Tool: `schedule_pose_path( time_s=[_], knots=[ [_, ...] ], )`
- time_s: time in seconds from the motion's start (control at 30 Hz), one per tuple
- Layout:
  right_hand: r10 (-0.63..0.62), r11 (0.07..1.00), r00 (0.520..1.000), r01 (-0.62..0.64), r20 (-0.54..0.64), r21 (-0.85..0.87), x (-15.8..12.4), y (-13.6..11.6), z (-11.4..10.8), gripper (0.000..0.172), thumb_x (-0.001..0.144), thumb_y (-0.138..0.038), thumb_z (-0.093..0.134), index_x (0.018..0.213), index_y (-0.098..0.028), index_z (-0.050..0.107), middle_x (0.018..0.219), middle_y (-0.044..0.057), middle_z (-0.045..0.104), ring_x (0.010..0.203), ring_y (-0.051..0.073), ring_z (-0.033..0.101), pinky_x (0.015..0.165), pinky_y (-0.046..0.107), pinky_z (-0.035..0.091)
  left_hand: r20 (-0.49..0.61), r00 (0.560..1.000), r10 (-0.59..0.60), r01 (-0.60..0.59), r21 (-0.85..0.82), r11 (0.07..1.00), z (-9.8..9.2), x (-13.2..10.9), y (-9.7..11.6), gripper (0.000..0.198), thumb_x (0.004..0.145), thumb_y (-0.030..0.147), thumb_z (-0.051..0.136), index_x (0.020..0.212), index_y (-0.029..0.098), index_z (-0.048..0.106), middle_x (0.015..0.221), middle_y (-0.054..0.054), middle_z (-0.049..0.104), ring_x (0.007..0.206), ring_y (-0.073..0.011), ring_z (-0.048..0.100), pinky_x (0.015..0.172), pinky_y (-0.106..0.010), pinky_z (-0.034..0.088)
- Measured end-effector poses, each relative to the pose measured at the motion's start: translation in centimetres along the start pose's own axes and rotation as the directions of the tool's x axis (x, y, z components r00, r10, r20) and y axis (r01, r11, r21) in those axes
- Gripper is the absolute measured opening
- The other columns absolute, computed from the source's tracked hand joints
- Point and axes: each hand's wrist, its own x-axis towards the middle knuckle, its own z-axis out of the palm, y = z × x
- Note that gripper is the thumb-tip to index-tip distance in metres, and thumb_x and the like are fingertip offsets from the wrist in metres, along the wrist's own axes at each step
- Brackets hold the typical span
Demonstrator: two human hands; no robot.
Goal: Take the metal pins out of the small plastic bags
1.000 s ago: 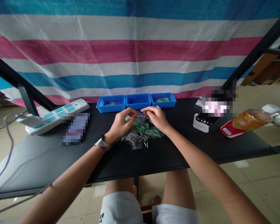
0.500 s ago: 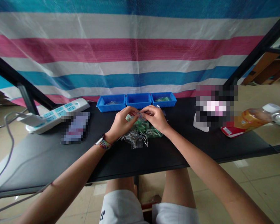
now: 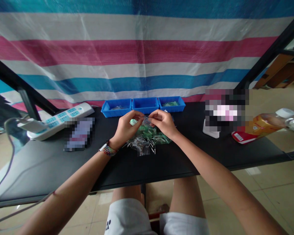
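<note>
My left hand point(image 3: 125, 128) and my right hand point(image 3: 163, 123) meet above the middle of the black table point(image 3: 49, 163). Both pinch a small clear plastic bag point(image 3: 145, 121) between their fingertips. Under them lies a heap of green parts in small bags point(image 3: 154, 135). In front of the heap sits another clear bag with loose metal pins point(image 3: 143, 146) beside it. A woven band is on my left wrist.
Three blue trays point(image 3: 144, 106) stand in a row at the table's back edge. A white power strip point(image 3: 57, 120) lies at the back left, its cable hanging off the left side. A white stand point(image 3: 210, 130) and a plastic bottle point(image 3: 264, 125) are at the right.
Both hands have stayed over the heap. The fingertips came closer together and shifted slightly on the small bag.
</note>
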Motion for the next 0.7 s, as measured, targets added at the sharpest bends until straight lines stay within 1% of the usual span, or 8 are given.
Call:
schedule_pose_path(
  time_s=[0.1,0.23,0.4,0.5,0.57,0.63,0.7],
  knots=[
    [0.021,1.0,1.0,-0.021,-0.009,0.007,0.08,-0.02,-0.13,0.034,0.078,-0.048,0.088,0.092,-0.022,0.071,0.079,0.001,0.072,0.063,0.017,0.069,0.06,0.031,0.058,0.0,1.0,-0.024,0.024,-0.013,1.0,-0.06,0.06,0.0,0.018,0.098,0.038,0.073,0.101,0.02,0.071,0.094,-0.005,0.077,0.082,-0.0188,0.071,0.081,-0.031,0.058],
    [0.032,0.999,0.999,-0.032,0.009,0.012,0.08,-0.1,-0.24,0.036,0.082,-0.052,0.084,0.095,-0.022,0.071,0.083,0.002,0.075,0.064,0.016,0.069,0.061,0.03,0.059,0.038,0.998,-0.055,0.055,0.003,0.998,-0.23,0.16,0.3,0.023,0.101,0.042,0.069,0.096,0.02,0.07,0.089,-0.004,0.075,0.08,-0.0191,0.07,0.078,-0.031,0.055],
    [0.007,1.0,1.0,-0.007,-0.003,0.018,-0.09,-0.21,-0.06,0.033,0.078,-0.047,0.087,0.088,-0.022,0.068,0.076,0.0,0.071,0.065,0.017,0.07,0.062,0.03,0.058,0.073,0.996,-0.059,0.054,0.065,0.996,-0.39,0.2,0.58,0.034,0.106,0.043,0.06,0.082,0.02,0.069,0.079,-0.003,0.073,0.075,-0.0184,0.067,0.074,-0.031,0.05],
    [-0.005,1.0,1.0,0.005,0.0,0.008,-0.12,-0.18,0.0,0.033,0.079,-0.047,0.086,0.087,-0.022,0.067,0.075,0.0,0.07,0.063,0.016,0.069,0.061,0.029,0.058,0.078,0.996,-0.049,0.043,0.076,0.996,-0.45,0.2,0.64,0.04,0.108,0.044,0.056,0.079,0.02,0.067,0.076,-0.003,0.071,0.073,-0.0178,0.065,0.074,-0.03,0.05],
    [-0.004,1.0,1.0,0.004,-0.001,0.0,-0.09,-0.09,-0.03,0.036,0.081,-0.052,0.085,0.089,-0.022,0.067,0.076,0.0,0.071,0.062,0.016,0.068,0.06,0.029,0.057,0.078,0.996,-0.043,0.038,0.057,0.998,-0.49,0.2,0.65,0.039,0.109,0.046,0.055,0.083,0.019,0.067,0.079,-0.003,0.072,0.075,-0.0182,0.066,0.075,-0.031,0.051],
    [-0.009,1.0,1.0,0.009,0.005,-0.005,-0.06,0.02,-0.08,0.04,0.082,-0.057,0.083,0.091,-0.022,0.068,0.079,0.001,0.073,0.062,0.015,0.067,0.059,0.029,0.057,0.068,0.997,-0.03,0.029,0.02,0.999,-0.53,0.18,0.64,0.033,0.107,0.048,0.059,0.092,0.019,0.068,0.085,-0.004,0.073,0.079,-0.0189,0.067,0.077,-0.03,0.052],
    [-0.02,1.0,1.0,0.02,0.013,-0.01,-0.03,0.1,-0.14,0.044,0.083,-0.062,0.082,0.091,-0.021,0.068,0.08,0.002,0.074,0.061,0.015,0.067,0.059,0.029,0.057,0.056,0.998,-0.014,0.015,-0.009,1.0,-0.56,0.15,0.64,0.028,0.104,0.046,0.065,0.099,0.019,0.068,0.09,-0.004,0.073,0.083,-0.0194,0.067,0.079,-0.03,0.053]
  ],
)
